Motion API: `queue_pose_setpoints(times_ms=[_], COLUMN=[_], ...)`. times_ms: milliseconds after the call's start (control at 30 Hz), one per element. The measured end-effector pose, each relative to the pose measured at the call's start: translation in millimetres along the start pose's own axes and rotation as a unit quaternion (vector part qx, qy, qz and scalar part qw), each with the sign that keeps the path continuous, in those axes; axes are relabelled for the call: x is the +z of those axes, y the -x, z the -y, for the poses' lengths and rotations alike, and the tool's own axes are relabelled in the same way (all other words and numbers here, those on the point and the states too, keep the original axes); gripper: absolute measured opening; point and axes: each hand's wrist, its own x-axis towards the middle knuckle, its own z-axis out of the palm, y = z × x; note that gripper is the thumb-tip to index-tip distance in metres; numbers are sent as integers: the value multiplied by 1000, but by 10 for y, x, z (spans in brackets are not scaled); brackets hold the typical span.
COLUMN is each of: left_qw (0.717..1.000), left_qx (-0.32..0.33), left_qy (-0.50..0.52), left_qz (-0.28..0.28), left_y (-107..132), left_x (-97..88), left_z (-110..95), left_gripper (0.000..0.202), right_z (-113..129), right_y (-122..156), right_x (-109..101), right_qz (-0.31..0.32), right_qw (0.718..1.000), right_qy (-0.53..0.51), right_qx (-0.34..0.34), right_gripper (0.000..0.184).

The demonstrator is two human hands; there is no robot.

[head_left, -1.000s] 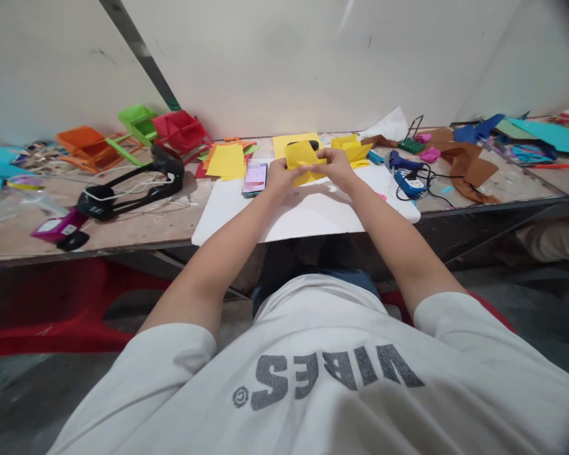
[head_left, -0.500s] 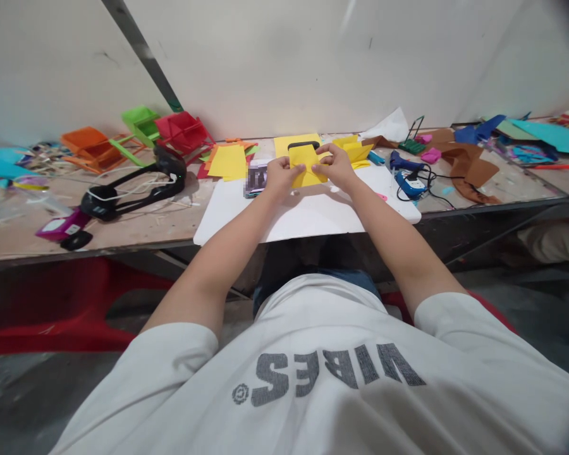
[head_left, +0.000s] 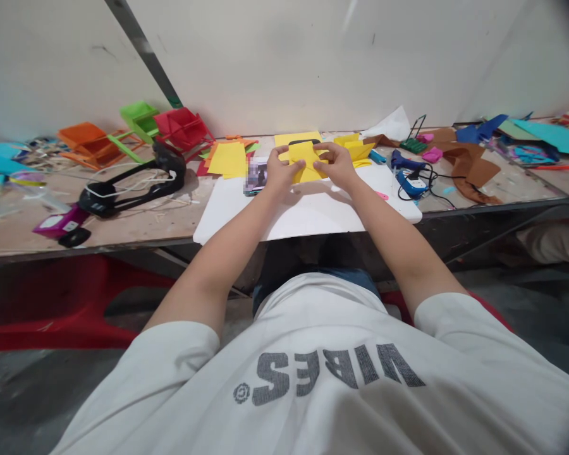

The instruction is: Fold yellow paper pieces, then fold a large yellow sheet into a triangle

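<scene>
Yellow folded sheet [head_left: 303, 153], head view: up over white board [head_left: 308, 218], left hand [head_left: 279, 168] and right hand [head_left: 338, 167] pinching opposite edges, fingers nearly closed. Board surface spans forearm to forearm, out to front edge; phone [head_left: 256, 175] just beside left hand.

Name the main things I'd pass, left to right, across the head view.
Orange model, green model, red model, flat yellow paper, phone, left hand, held yellow paper, right hand, blue-and-white box, brown paper, turquoise sheet.

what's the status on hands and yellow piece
Left hand, right hand: both gripping yellow piece. Piece over white board. Phone close by left hand.
</scene>
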Motion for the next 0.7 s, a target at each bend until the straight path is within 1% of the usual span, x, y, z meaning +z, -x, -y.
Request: queue_pose_setpoints(times_ms=[67,133,200,233,267,300,333,367,400,433,500,533,600,700], left_qw=[1000,999,998,995,991,984,976,968,960,953,940,940,945,952], left_qx=[6,15,28,36,49,64,69,54,20,-25,-111,-128,-135,-110], left_qy=[-12,-26,-57,-84,-124,-166,-201,-230,-256,-277,-299,-296,-283,-270], left_qz=[2,13,28,33,19,-6,-43,-84,-114,-124,-122,-110,-96,-91], left_y=[38,43,3,-27,-55,-75,-82,-72,-48,-11,80,123,186,202], left_x=[23,14,-88,-189,-323,-486,-669,-859,-1044,-1213,-1469,-1549,-1616,-1578], left_z=[-39,-119,-236,-301,-363,-417,-458,-483,-491,-482,-429,-394,-323,-246], left_gripper=[91,84,71,62,53,47,47,50,54,57,56,56,56,60], right_z=[0,-4,-18,-29,-44,-63,-85,-110,-136,-163,-210,-228,-246,-236], right_y=[2,2,-5,-13,-25,-39,-56,-74,-93,-111,-140,-151,-161,-154], right_x=[8,13,8,2,-7,-16,-26,-35,-42,-47,-51,-51,-54,-62], right_qz=[-4,-1,2,-3,-13,-27,-42,-55,-66,-75,-78,-73,-61,-56], right_qw=[1000,999,998,998,997,996,995,994,993,993,993,994,995,995], right_qy=[-12,-19,-18,-17,-17,-18,-19,-21,-22,-25,-30,-32,-34,-31], right_qx=[6,28,58,68,75,80,84,88,90,91,85,80,74,75], right_gripper=[57,66,69,68,66,64,63,62,62,62,63,64,65,67])
